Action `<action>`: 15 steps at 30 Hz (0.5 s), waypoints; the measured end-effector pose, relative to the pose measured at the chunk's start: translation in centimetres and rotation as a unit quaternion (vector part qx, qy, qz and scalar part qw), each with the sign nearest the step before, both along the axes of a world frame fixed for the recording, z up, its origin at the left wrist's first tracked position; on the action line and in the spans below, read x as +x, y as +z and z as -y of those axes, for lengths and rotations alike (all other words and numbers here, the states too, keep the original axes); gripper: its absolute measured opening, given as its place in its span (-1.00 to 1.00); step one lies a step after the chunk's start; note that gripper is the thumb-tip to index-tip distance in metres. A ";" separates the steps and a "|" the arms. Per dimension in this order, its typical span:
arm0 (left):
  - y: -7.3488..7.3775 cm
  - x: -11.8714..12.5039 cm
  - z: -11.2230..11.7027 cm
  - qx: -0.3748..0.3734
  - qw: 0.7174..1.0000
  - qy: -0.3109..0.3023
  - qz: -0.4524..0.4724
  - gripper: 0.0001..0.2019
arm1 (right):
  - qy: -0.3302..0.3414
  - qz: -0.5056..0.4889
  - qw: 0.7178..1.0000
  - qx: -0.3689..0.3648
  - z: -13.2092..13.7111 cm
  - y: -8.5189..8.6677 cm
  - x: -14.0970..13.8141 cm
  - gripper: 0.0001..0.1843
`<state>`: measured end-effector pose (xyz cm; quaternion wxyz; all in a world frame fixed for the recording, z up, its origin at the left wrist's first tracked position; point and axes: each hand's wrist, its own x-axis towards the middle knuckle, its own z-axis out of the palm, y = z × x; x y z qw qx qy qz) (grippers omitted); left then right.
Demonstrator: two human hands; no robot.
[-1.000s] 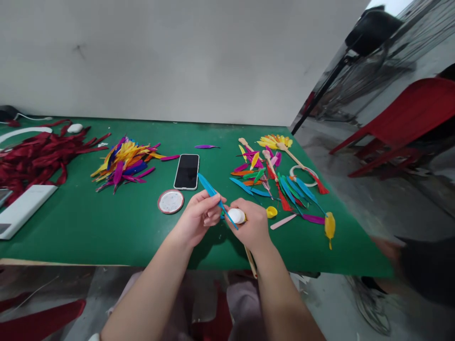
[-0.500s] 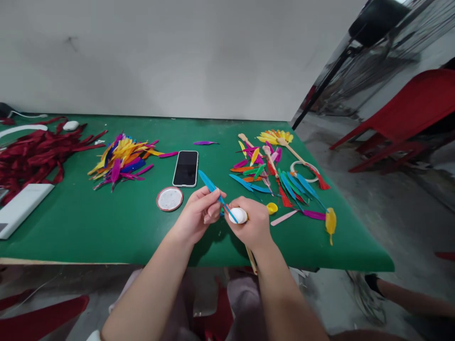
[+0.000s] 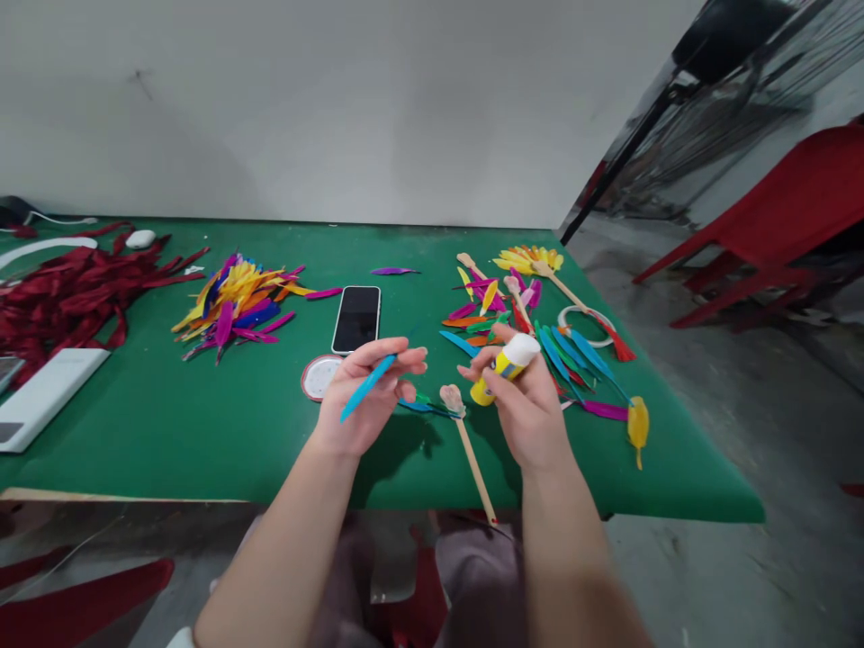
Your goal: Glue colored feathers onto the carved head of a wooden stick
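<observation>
Tabletop (image 3: 168, 423) in green lies under both hands. Far to the left of the left hand (image 3: 368, 396) sprawls a heap of red ribbons (image 3: 67, 297), with a white box (image 3: 44, 396) nearer the table's front edge. Between that heap and the left hand, further back, lies a feather pile (image 3: 233, 301) in yellow, purple and orange. Just behind and right of the right hand (image 3: 530, 405), more feathers are laid out in a spread (image 3: 573, 351), blue, green, red and pink, with a white ring (image 3: 584, 317) among them. A phone (image 3: 356, 319) lies face up behind the left hand.

The left hand is half closed, palm up, thumb and fingertips pinching a blue feather (image 3: 368, 387) that slants down toward the wrist. The right hand is wrapped around a glue stick (image 3: 506, 364), yellow with a white end that points up and away; the fingers are curled around its body.

Between the hands a stick (image 3: 472, 463) lies on the table, its rounded head near the left fingertips with small feathers at it, its shaft running back past the table edge. A round lid (image 3: 317, 378) sits just left of the left hand. A yellow feather (image 3: 637, 423) lies well right of the right hand.
</observation>
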<state>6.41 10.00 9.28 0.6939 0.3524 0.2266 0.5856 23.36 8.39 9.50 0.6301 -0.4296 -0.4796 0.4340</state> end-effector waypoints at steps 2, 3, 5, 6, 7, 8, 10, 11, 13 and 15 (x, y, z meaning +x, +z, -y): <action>-0.1 -0.1 0.0 0.031 0.999 -0.002 -0.017 -0.72 | -0.005 -0.015 0.999 -0.031 0.2 0.4 0.2 -0.39; -0.2 -0.2 0.0 0.040 0.999 0.001 -0.018 -0.72 | -0.008 -0.020 0.999 -0.048 0.3 0.6 0.3 -0.35; -0.4 -0.1 -0.1 0.058 0.998 0.016 -0.021 -0.69 | 0.000 -0.023 0.997 -0.070 0.6 0.9 0.6 -0.45; -0.5 0.0 -0.2 0.075 0.996 0.034 -0.031 -0.67 | 0.008 -0.023 0.997 -0.072 0.7 1.0 0.8 -0.57; -0.7 0.1 -0.2 0.100 0.992 0.061 -0.052 -0.65 | 0.018 -0.027 0.997 -0.067 0.7 1.1 1.1 -0.69; -0.9 0.2 -0.3 0.133 0.983 0.093 -0.084 -0.64 | 0.029 -0.037 0.997 -0.059 0.8 1.1 1.4 -0.75; -1.3 0.4 -0.3 0.216 0.950 0.147 -0.174 -0.66 | 0.053 -0.077 0.995 -0.043 0.8 1.1 2.0 -0.74; -1.5 0.5 -0.3 0.255 0.927 0.157 -0.225 -0.68 | 0.068 -0.103 0.992 -0.039 0.8 1.1 2.3 -0.67; -1.7 0.6 -0.3 0.315 0.885 0.145 -0.311 -0.70 | 0.106 -0.149 0.982 -0.036 0.9 1.3 2.7 -0.43; -1.7 0.7 -0.1 0.349 0.855 0.128 -0.362 -0.71 | 0.131 -0.170 0.976 -0.026 1.0 1.3 2.8 -0.25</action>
